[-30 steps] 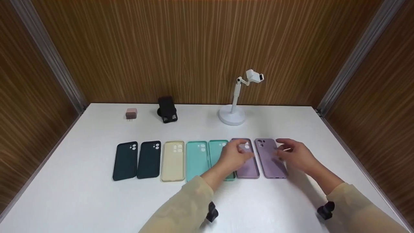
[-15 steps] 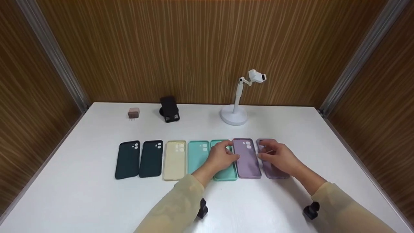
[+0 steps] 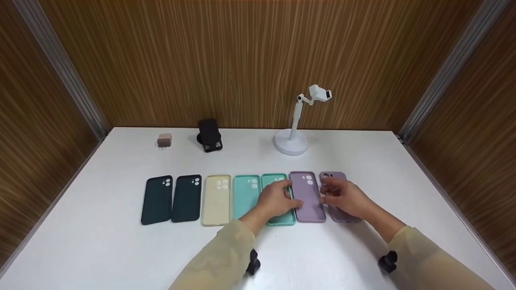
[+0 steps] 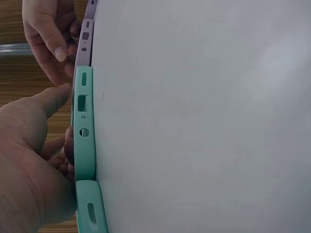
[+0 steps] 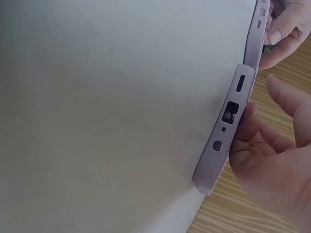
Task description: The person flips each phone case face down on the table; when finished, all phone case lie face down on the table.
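Observation:
Seven-odd phone cases aside, several lie flat in a row, camera cutouts at the far end. My left hand [image 3: 276, 199] lies over the right teal case [image 3: 288, 219], its thumb and forefinger reaching the left edge of the left purple case [image 3: 307, 201]. Over the right purple case [image 3: 346, 217] is my right hand [image 3: 344, 197], fingertips close to the left purple case's right edge. Both hands have loosely bent fingers. In the left wrist view, the left thumb [image 4: 56, 99] points towards the purple case [image 4: 85, 43]. The right wrist view shows the right purple case's port end [image 5: 226, 128] beside my curled fingers.
Leftward in the row lie another teal case [image 3: 246, 193], a cream case [image 3: 216, 205] and two dark cases [image 3: 157, 201]. Behind stand a white stand [image 3: 291, 143], a black phone-shaped thing [image 3: 209, 135] and a pink charger plug [image 3: 164, 140]. Wood-grain panels [image 3: 201, 60] enclose the table.
Both hands have shifted left, the left from the left purple case onto the teal one, the right across the right purple case. In the last half second they have barely moved.

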### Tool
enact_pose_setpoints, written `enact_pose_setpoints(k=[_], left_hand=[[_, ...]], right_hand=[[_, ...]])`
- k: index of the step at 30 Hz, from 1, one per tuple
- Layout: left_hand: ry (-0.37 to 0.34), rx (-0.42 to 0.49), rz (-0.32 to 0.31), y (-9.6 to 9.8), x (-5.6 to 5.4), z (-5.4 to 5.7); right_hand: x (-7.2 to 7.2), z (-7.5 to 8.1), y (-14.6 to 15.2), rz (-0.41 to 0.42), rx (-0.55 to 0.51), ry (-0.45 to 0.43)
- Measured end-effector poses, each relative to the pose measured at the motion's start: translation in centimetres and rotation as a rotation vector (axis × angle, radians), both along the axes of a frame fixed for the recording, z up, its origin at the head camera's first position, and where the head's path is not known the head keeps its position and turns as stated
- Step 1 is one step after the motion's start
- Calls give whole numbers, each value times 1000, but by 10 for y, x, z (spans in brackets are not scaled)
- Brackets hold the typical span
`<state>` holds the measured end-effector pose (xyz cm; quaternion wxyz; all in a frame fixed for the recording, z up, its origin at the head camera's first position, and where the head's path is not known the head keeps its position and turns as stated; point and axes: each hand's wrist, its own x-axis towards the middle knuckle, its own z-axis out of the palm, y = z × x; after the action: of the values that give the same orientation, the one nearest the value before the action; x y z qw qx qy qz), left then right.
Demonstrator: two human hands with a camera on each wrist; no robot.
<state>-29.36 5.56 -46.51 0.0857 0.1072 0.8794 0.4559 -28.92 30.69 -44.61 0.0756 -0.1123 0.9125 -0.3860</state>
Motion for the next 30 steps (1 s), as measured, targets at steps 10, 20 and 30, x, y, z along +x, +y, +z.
enact_pose_setpoints(k=[10, 20, 30], left_hand=[[33, -17, -17, 0, 1, -1], [23, -28, -15, -1, 1, -3], [11, -52, -25, 1, 0, -2]], right_hand=[[1, 0, -2, 28, 36, 18], [1, -3, -3, 35, 73, 14], [0, 1, -1, 44, 30, -37]])
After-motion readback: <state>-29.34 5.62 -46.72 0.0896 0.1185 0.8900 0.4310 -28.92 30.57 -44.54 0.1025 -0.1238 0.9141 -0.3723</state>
